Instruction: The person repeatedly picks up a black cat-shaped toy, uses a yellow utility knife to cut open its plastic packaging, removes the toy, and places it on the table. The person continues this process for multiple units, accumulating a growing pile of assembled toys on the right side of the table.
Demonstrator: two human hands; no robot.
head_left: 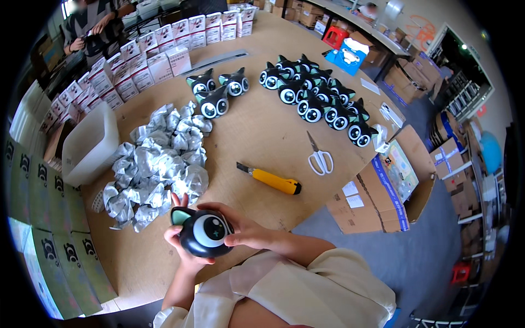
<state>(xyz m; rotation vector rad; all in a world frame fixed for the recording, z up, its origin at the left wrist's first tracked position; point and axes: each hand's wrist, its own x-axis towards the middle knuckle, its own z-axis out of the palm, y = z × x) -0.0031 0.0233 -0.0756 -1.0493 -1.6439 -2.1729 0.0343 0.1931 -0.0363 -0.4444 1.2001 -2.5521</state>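
Between my two hands is a black cat-head figure with a big white-ringed eye and a green inner ear. Fingers of my left hand curl round its left side and underside. On the right, my right hand grips it, thumb on the front near the eye. Crumpled silver wrapping lies in a heap just beyond my left hand. A yellow box cutter, blade out, and white-handled scissors rest farther right on the table.
Three matching cat heads sit beyond the wrapping, with a larger group to their right. At left stand a white plastic tub and green boxes. White boxes line the far edge; an open carton stands right.
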